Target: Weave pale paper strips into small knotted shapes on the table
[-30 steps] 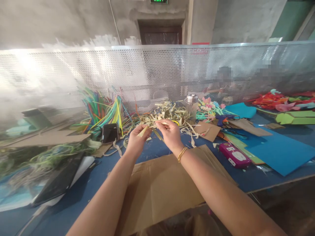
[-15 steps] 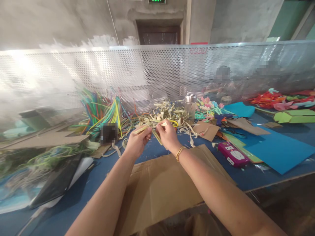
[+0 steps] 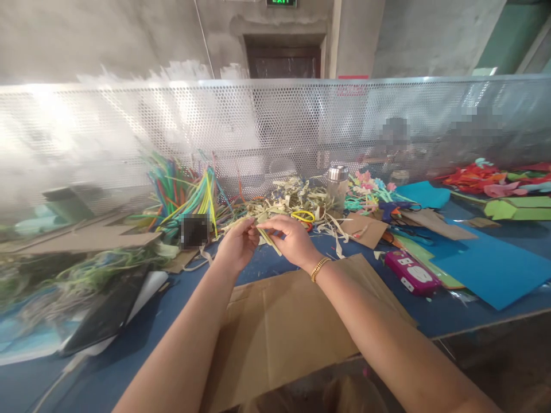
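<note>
Both hands meet in the middle of the head view, above the table. My left hand (image 3: 238,245) is closed in a pinch at the upper end of a thin pale yellow-green strip (image 3: 274,243). From the other side, my right hand (image 3: 293,240), with a gold chain bracelet at its wrist, has its fingertips closed on the same strip near that end. The strip's loose part slants down to the right below the right fingers. Part of it is hidden by the fingers. Just behind the hands lies a tangled heap of pale dry strips (image 3: 297,198).
A cardboard sheet (image 3: 293,327) lies in front of me on the blue table. Colourful pipe cleaners (image 3: 202,201) stand at back left, and a glass bottle (image 3: 338,186) behind the hands. At right are a magenta case (image 3: 411,272) and blue sheets (image 3: 486,264). A perforated metal screen (image 3: 215,120) closes the back.
My right hand has turned so that its fingers point left towards my left fingertips. The pale piece that stuck out above my left hand no longer shows. The view has shifted slightly.
</note>
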Demonstrator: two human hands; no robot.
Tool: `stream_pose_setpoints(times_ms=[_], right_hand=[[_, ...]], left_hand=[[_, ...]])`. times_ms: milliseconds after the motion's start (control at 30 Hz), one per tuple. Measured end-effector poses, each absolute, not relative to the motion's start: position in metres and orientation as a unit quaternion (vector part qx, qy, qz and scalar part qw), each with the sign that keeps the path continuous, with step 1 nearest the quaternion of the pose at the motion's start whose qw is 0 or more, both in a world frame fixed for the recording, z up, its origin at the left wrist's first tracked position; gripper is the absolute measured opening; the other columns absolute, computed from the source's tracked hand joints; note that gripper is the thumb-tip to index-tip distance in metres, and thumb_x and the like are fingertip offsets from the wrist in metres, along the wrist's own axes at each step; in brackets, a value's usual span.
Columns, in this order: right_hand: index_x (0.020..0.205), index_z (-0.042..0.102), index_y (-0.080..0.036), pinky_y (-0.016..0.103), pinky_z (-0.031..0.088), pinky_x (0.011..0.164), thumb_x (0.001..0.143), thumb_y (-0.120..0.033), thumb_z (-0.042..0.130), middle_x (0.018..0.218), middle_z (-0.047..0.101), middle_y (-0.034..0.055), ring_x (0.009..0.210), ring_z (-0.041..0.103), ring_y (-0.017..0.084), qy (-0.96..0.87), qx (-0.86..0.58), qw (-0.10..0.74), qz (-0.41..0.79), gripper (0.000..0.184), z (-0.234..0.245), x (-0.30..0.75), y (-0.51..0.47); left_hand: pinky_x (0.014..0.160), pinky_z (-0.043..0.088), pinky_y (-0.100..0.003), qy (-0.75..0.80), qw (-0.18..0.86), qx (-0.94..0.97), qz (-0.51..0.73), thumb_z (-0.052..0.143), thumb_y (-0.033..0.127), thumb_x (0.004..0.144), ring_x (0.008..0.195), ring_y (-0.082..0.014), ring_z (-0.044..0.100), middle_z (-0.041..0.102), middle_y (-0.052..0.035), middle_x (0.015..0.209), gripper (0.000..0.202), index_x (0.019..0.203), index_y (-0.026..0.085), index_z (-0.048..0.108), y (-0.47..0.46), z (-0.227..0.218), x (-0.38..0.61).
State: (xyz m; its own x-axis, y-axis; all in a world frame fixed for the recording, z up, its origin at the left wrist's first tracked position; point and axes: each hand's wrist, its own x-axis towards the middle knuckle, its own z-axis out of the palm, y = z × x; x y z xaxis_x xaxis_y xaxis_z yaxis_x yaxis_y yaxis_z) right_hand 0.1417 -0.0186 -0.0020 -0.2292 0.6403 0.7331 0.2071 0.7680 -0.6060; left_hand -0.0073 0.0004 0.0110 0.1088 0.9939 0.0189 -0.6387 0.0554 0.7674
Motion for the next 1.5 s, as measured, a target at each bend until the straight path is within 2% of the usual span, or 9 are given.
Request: stream_pose_setpoints(times_ms=[233,467,533,633,733,933,1033,1200,1500], right_hand=[[0.095,0.070,-0.030,0.038,0.048,0.089,0.087,-0.028,0.056,0.100,0.066,0.0029,0.096,0.060,0.017,-0.743,-0.285,0.575,0.192,0.016,0.008,0.144,-0.024],[0.091,0.068,-0.028,0.036,0.046,0.090,0.089,-0.039,0.051,0.101,0.064,0.0043,0.098,0.057,0.018,-0.707,-0.282,0.615,0.207,0.020,0.013,0.141,-0.032],[0.090,0.067,-0.027,0.036,0.047,0.086,0.090,-0.041,0.049,0.097,0.066,0.0043,0.093,0.059,0.018,-0.698,-0.296,0.612,0.225,0.023,0.013,0.141,-0.032],[0.098,0.064,-0.026,0.031,0.048,0.070,0.089,-0.044,0.049,0.085,0.067,0.0031,0.072,0.061,0.015,-0.676,-0.323,0.609,0.262,0.025,0.011,0.141,-0.030],[0.102,0.058,-0.024,0.027,0.046,0.059,0.086,-0.042,0.053,0.071,0.065,0.0001,0.057,0.059,0.012,-0.656,-0.346,0.613,0.274,0.025,0.007,0.141,-0.027],[0.077,0.059,-0.021,0.023,0.043,0.058,0.086,-0.035,0.051,0.064,0.063,-0.0002,0.055,0.057,0.011,-0.675,-0.416,0.566,0.228,0.019,0.001,0.140,-0.024],[0.071,0.060,-0.019,0.023,0.043,0.060,0.082,-0.032,0.054,0.065,0.064,0.0002,0.060,0.057,0.012,-0.670,-0.453,0.557,0.189,0.018,0.000,0.139,-0.025],[0.065,0.060,-0.019,0.022,0.041,0.058,0.079,-0.030,0.054,0.062,0.064,-0.0003,0.059,0.057,0.012,-0.660,-0.482,0.545,0.186,0.018,0.000,0.139,-0.024],[0.068,0.064,-0.018,0.022,0.040,0.057,0.080,-0.032,0.055,0.062,0.064,-0.0004,0.058,0.057,0.011,-0.651,-0.494,0.533,0.219,0.020,-0.001,0.140,-0.022]], left_hand=[[0.041,0.036,-0.013,0.296,0.675,0.368,0.567,0.070,0.013,0.062,0.048,-0.0033,0.047,0.052,0.0033,0.059,0.017,0.071,0.014,0.056,0.000,0.010,-0.010],[0.047,0.036,-0.015,0.308,0.613,0.454,0.569,0.075,0.016,0.061,0.050,-0.0041,0.046,0.050,0.0055,0.059,0.023,0.077,0.016,0.058,-0.003,0.007,-0.007],[0.048,0.035,-0.015,0.313,0.596,0.471,0.569,0.075,0.017,0.062,0.050,-0.0040,0.045,0.050,0.0053,0.059,0.021,0.076,0.016,0.058,-0.004,0.006,-0.006],[0.052,0.037,-0.017,0.312,0.579,0.494,0.569,0.074,0.019,0.063,0.053,-0.0049,0.046,0.053,0.0041,0.062,0.019,0.075,0.016,0.059,-0.004,0.004,-0.006],[0.053,0.037,-0.018,0.317,0.558,0.512,0.571,0.074,0.020,0.063,0.054,-0.0065,0.048,0.054,0.0032,0.061,0.019,0.076,0.016,0.061,-0.004,0.003,-0.006],[0.048,0.032,-0.019,0.334,0.502,0.523,0.602,0.073,0.022,0.062,0.052,-0.0067,0.044,0.052,0.0033,0.059,0.020,0.079,0.016,0.065,-0.003,0.003,-0.001],[0.047,0.029,-0.019,0.340,0.501,0.513,0.608,0.073,0.024,0.062,0.049,-0.0059,0.040,0.047,0.0043,0.054,0.017,0.068,0.014,0.061,-0.002,0.002,0.002],[0.046,0.026,-0.022,0.352,0.492,0.545,0.580,0.070,0.027,0.066,0.047,-0.0065,0.036,0.040,0.0050,0.048,0.027,0.053,0.016,0.049,-0.001,0.000,0.003],[0.047,0.025,-0.021,0.347,0.466,0.600,0.550,0.069,0.031,0.069,0.048,-0.0067,0.036,0.044,0.0055,0.055,0.020,0.073,0.015,0.057,-0.003,0.002,0.000]])
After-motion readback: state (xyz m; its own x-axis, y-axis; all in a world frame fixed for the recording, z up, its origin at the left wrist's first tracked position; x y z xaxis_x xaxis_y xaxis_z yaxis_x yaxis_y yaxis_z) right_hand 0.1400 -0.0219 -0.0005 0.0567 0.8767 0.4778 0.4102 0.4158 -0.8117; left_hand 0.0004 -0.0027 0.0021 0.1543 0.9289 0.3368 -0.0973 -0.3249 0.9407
